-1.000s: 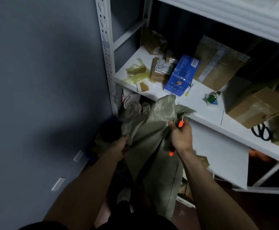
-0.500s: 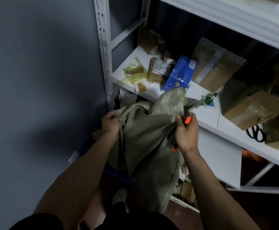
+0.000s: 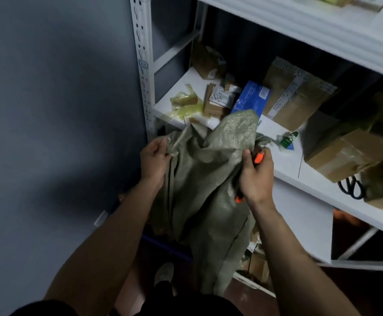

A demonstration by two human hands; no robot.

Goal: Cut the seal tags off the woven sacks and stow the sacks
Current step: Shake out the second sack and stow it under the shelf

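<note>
**Student:** Which step does this show?

**Instructor:** Removing the tag from one sack. The sack (image 3: 204, 179), of grey-green woven cloth, hangs in front of the person. Its bunched neck lies over the front edge of the shelf (image 3: 284, 169), and its body trails toward the floor. The left hand (image 3: 154, 158) pinches an upper corner of the cloth between thumb and curled fingers (image 3: 163, 156). The right hand (image 3: 256, 176) is wrapped round an orange-handled cutter (image 3: 259, 157) and also traps a fold of the sack. The blade is hidden.

**Student:** And the tag?

**Instructor:** A small green tag (image 3: 287, 140) lies on the shelf just beside the neck. The light is dim, and I cannot tell whether it is attached or cut free.

**Student:** What does the next move call for?

**Instructor:** If the tag is attached, probably a taut neck and a cut made away from the left hand. If it is free, the sack is ready to fold and stow.

**Student:** The setting?

**Instructor:** A white metal rack stands against a grey wall (image 3: 49, 110). The shelf carries a blue box (image 3: 252, 99), a taped cardboard box (image 3: 345, 156) and, at the right, black scissors (image 3: 351, 189). Small cartons sit on the floor beneath.
</note>
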